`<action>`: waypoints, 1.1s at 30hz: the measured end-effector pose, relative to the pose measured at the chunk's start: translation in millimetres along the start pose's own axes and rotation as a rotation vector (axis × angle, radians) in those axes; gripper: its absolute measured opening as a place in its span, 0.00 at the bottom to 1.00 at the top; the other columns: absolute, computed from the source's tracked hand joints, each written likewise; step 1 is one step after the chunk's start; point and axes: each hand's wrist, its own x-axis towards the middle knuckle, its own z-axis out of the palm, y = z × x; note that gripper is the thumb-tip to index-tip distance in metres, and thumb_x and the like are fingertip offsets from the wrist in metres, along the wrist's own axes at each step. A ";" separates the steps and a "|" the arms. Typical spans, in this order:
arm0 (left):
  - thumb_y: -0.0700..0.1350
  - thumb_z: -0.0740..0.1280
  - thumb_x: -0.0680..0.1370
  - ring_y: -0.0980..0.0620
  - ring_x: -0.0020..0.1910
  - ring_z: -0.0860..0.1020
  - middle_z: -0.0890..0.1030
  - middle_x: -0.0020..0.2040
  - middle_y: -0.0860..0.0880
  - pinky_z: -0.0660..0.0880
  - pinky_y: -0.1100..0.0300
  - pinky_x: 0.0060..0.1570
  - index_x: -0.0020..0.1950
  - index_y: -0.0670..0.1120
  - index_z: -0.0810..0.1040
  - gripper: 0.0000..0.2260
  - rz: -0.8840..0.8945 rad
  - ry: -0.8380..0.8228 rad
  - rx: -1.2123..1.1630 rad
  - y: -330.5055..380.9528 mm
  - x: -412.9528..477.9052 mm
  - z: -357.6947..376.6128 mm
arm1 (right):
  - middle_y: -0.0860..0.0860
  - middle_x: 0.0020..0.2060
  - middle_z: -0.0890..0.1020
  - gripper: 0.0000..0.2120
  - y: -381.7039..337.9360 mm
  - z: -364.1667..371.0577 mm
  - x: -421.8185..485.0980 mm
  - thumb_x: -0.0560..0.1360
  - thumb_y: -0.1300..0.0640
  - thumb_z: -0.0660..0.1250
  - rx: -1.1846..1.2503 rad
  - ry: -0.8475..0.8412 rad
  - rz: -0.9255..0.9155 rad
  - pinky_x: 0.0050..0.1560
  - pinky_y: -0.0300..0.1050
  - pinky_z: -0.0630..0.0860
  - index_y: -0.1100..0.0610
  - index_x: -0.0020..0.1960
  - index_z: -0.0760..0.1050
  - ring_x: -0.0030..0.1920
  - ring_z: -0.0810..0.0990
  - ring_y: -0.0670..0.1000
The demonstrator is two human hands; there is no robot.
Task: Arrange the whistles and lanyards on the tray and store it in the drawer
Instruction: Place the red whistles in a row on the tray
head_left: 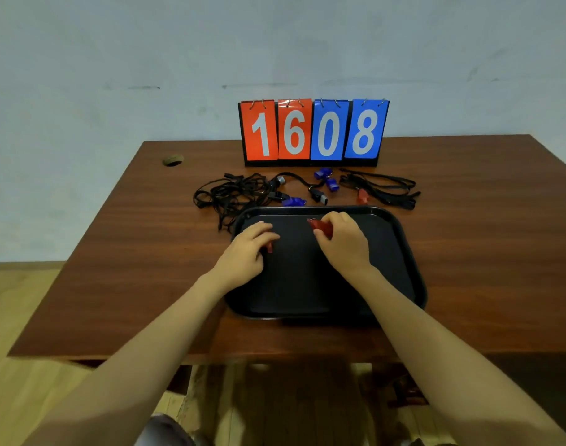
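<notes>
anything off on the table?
Nothing damaged. The left lanyard pile is a tangled heap beyond the tray; one strand trails beside its far-left corner. The right lanyards lie looser. Whistles are scattered between them.

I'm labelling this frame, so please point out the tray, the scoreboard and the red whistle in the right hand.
tray (pixel 400 252), head view, bare floor near its right rim.
scoreboard (pixel 328 133), head view, blue 0 card.
red whistle (pixel 320 225), head view, body showing beside the right hand (pixel 344 243).
</notes>
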 end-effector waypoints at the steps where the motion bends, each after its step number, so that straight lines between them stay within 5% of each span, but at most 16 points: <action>1: 0.34 0.60 0.75 0.49 0.74 0.61 0.66 0.72 0.48 0.58 0.56 0.73 0.67 0.46 0.73 0.21 -0.041 0.054 -0.010 2.9 -1.9 1.8 | 0.51 0.50 0.78 0.11 -2.6 0.2 -5.4 0.75 0.53 0.67 -0.009 0.002 -0.013 0.47 0.42 0.74 0.56 0.56 0.75 0.51 0.76 0.50; 5: 0.46 0.62 0.79 0.46 0.65 0.71 0.68 0.70 0.49 0.70 0.52 0.64 0.67 0.47 0.73 0.16 -0.185 0.014 0.051 14.7 -1.8 6.3 | 0.50 0.49 0.76 0.10 -12.3 -3.6 -18.6 0.76 0.51 0.65 -0.038 -0.061 0.038 0.48 0.45 0.76 0.55 0.54 0.74 0.49 0.76 0.50; 9: 0.42 0.63 0.78 0.42 0.59 0.75 0.71 0.66 0.46 0.73 0.50 0.54 0.62 0.43 0.73 0.13 -0.226 0.035 0.111 15.2 -4.6 3.3 | 0.51 0.51 0.76 0.11 -21.0 -5.2 -28.5 0.77 0.51 0.65 -0.087 -0.142 0.082 0.46 0.42 0.75 0.55 0.56 0.73 0.50 0.76 0.49; 18: 0.40 0.60 0.79 0.39 0.55 0.76 0.74 0.62 0.42 0.73 0.48 0.48 0.60 0.42 0.71 0.11 -0.227 0.046 0.197 -4.8 4.8 -6.3 | 0.53 0.54 0.77 0.13 -36.6 12.3 -12.7 0.78 0.53 0.64 -0.004 -0.191 0.102 0.49 0.45 0.76 0.57 0.60 0.71 0.52 0.78 0.52; 24: 0.41 0.65 0.77 0.44 0.55 0.77 0.81 0.55 0.46 0.72 0.53 0.52 0.54 0.43 0.78 0.08 -0.188 0.205 0.160 -23.1 17.1 -4.3 | 0.55 0.53 0.77 0.13 -44.5 35.7 9.8 0.77 0.54 0.65 0.152 -0.200 -0.007 0.54 0.51 0.74 0.56 0.60 0.70 0.54 0.75 0.55; 27: 0.43 0.67 0.76 0.45 0.58 0.76 0.79 0.58 0.47 0.72 0.54 0.56 0.58 0.43 0.77 0.11 -0.203 0.205 0.083 -29.4 22.4 -2.1 | 0.55 0.56 0.75 0.16 -51.7 45.1 20.5 0.76 0.53 0.66 0.160 -0.220 -0.026 0.53 0.46 0.70 0.55 0.62 0.71 0.55 0.74 0.55; 33: 0.43 0.65 0.78 0.48 0.61 0.72 0.72 0.63 0.47 0.71 0.59 0.53 0.64 0.44 0.74 0.15 -0.205 0.193 0.042 -38.2 21.0 1.9 | 0.54 0.53 0.70 0.13 -65.2 61.4 38.8 0.76 0.53 0.67 0.162 -0.312 0.017 0.55 0.52 0.76 0.56 0.59 0.74 0.51 0.77 0.57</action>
